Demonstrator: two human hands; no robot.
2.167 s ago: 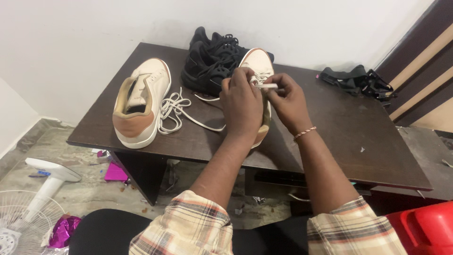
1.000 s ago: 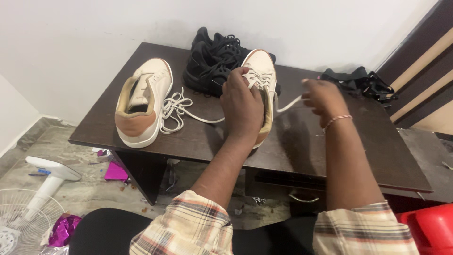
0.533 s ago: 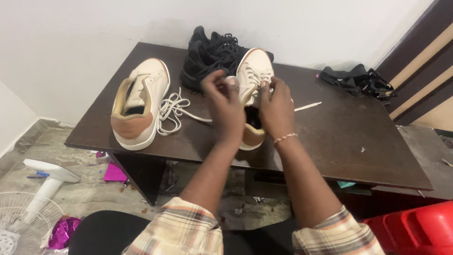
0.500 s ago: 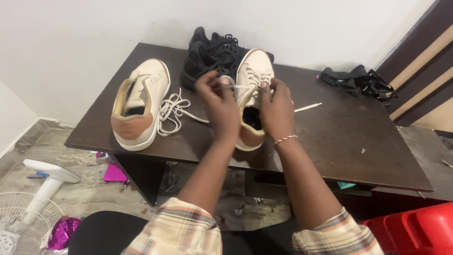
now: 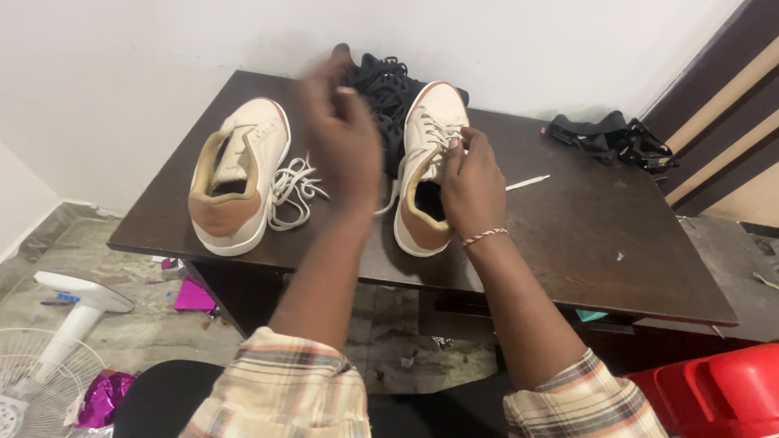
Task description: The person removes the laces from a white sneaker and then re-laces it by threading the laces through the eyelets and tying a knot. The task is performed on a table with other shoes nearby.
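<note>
A cream sneaker with a tan heel (image 5: pixel 432 113) stands on the dark wooden table (image 5: pixel 568 243), toe pointing away from me. My right hand (image 5: pixel 471 186) presses on its lacing, fingertips at the eyelets. My left hand (image 5: pixel 341 134) is raised and blurred to the left of the sneaker, pinching its cream shoelace (image 5: pixel 386 203), which trails back to the shoe. The lace's other end (image 5: pixel 527 182) lies on the table to the right. The second cream sneaker (image 5: pixel 235 178) sits at the left with a loose lace (image 5: pixel 294 191) bunched beside it.
A pair of black sneakers (image 5: pixel 389 81) stands behind the cream ones by the wall. Black straps (image 5: pixel 613 138) lie at the table's far right. A red plastic container (image 5: pixel 722 389) is at lower right. A white fan (image 5: pixel 32 381) and scraps are on the floor.
My left hand has swung up and to the left from the eyelets, drawing the lace out. My right hand stays on the sneaker's lacing; earlier it had pulled the other end right and dropped it.
</note>
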